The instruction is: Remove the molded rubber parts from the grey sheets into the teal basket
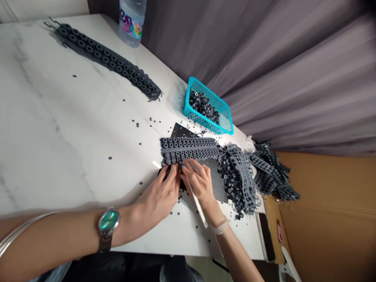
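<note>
A dark grey rubber sheet [188, 150] with rows of raised rings lies in front of me on a flat black board [219, 184]. At the sheet's near edge, the bent fingers of my left hand [163, 192] press together on the rubber. My right hand [199, 182] is closed beside it, its fingertips at the same edge. A slim white tool [199, 209] runs through the right hand's grip, and its tip is hidden by the fingers. What lies right between the fingertips cannot be made out.
A turquoise basket [210, 126] of small black rubber pieces stands behind. To the right are a heap of loose rings and webbing [237, 176] and more rubber sheets [272, 172]. Another ringed strip [108, 58] and a water bottle [132, 23] are at back left. Small black discs are scattered about.
</note>
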`<state>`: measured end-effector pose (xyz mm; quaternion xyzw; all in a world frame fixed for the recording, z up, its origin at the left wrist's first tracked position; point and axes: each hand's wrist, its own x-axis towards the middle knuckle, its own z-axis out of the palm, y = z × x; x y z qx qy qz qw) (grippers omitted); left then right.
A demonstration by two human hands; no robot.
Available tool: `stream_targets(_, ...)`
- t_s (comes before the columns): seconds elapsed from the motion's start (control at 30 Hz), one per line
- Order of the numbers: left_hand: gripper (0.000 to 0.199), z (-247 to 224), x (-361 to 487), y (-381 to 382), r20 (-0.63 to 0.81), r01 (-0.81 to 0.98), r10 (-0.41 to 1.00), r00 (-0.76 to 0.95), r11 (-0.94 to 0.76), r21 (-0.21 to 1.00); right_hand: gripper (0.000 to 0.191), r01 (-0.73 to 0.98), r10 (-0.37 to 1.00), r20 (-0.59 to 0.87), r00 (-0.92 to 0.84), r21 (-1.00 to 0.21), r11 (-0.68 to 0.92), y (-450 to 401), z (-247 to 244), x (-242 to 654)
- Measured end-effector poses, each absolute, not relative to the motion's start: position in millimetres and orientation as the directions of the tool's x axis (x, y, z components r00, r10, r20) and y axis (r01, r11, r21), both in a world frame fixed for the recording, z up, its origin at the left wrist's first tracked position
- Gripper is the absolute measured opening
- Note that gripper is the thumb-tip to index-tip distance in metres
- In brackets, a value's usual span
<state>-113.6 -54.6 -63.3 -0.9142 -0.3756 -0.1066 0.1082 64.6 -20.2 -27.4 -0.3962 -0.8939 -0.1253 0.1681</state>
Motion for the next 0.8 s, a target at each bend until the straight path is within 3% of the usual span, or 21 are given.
stream_targets(0.53, 0.050, -58.8, -111.3, -53.4, 0.273, 0.718, 0.676, 0.684, -0.691, -0.087, 0.026, 0.659, 0.619, 0.227, -0.752, 0.231, 0.716, -15.1, -30.3, 64.3)
stream_targets(0.8, 0.055, -49.3, -113.6, -52.9, 0.252, 0.719, 0.680, 0.688, -0.686, -0.111, 0.029, 0.593, 0.543, 0.239, -0.805, 0.329, 0.735, -5.0, -26.0, 52.6)
